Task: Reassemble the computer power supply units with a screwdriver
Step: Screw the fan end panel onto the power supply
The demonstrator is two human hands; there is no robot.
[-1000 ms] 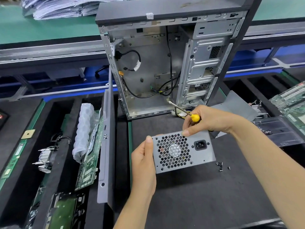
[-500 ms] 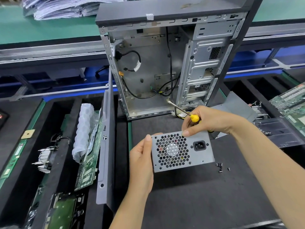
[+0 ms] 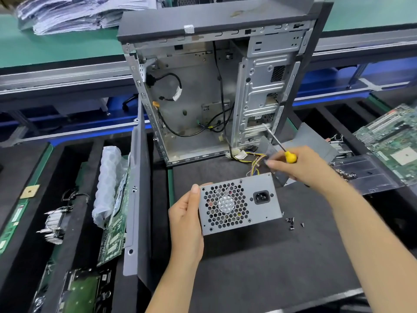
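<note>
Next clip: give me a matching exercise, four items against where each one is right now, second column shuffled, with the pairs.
Items:
1. power supply unit
2. screwdriver
3. loose screws
4. computer case

Places:
a. lying on the black mat
b. gripped by the left hand
c. standing open behind the hands
d. held in the right hand

Pairs: 1-b, 2-d, 3-a, 4-c

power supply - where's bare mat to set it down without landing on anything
Bare black mat lies straight below the power supply, between the two forearms. Crowded: loose screws at its right corner, the wire bundle and open case behind it.
</note>
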